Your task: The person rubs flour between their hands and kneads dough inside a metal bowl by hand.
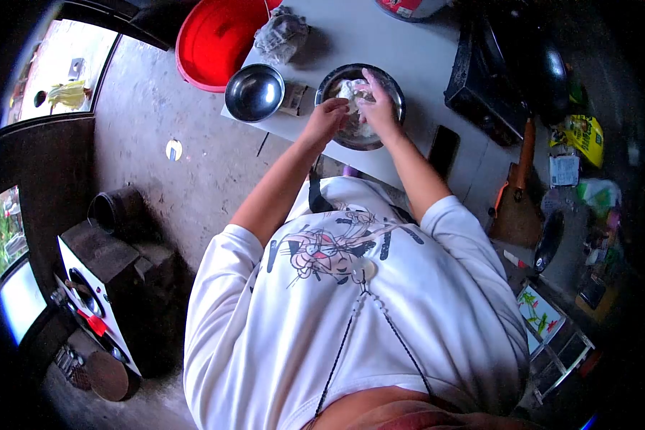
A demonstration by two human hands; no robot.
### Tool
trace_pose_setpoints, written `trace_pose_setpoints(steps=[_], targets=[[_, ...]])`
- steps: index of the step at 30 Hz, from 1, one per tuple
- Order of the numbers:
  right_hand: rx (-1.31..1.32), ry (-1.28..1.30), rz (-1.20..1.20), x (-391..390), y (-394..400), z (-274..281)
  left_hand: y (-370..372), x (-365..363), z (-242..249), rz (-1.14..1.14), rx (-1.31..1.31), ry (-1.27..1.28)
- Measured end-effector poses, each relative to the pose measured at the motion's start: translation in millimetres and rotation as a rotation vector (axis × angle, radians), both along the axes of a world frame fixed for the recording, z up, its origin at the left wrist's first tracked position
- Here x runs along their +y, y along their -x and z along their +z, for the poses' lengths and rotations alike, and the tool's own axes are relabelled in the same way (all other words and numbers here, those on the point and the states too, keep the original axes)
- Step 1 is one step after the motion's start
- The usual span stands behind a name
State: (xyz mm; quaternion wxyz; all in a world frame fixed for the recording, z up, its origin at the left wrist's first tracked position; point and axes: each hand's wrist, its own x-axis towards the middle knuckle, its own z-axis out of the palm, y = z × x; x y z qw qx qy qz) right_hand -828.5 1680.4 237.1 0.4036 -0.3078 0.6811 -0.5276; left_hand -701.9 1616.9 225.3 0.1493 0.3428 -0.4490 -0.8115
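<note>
A metal bowl (396,123) on the table holds white flour or dough (350,89), partly covered by my hands. Over its left side, my left hand (327,120) has its fingers bent together, the tips close to the white stuff; whether anything is between them is hidden. My right hand (380,109) reaches over the bowl's right side. Its fingers are spread and whitened at the tips, with no object visible in them. Left of this bowl stands a second, shiny metal bowl (255,93), and a small packet (292,100) lies between the two.
The pale table (344,36) also carries a crumpled plastic bag (282,34), a dark phone-like slab (444,150) and a black appliance (484,79). Beyond the table's left edge is a red bucket (215,43). A cleaver-like tool (517,208) is to the right.
</note>
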Motion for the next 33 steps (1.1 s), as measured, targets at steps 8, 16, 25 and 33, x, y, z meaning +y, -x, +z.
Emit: trace_pose_setpoints(steps=[8, 16, 25, 33], targets=[[-0.869, 0.104, 0.037, 6, 6, 18, 4, -2, -2, -0.037, 0.075, -0.066], [-1.292, 0.156, 0.114, 20, -38, 54, 34, -4, 13, 0.146, 0.636, -0.727], [-0.036, -0.241, 0.480, 14, -18, 58, 51, 6, 15, 0.340, 0.489, -0.711], [0.074, -0.025, 0.373, 21, -31, 63, 61, 2, -6, 0.288, 0.356, -0.671]])
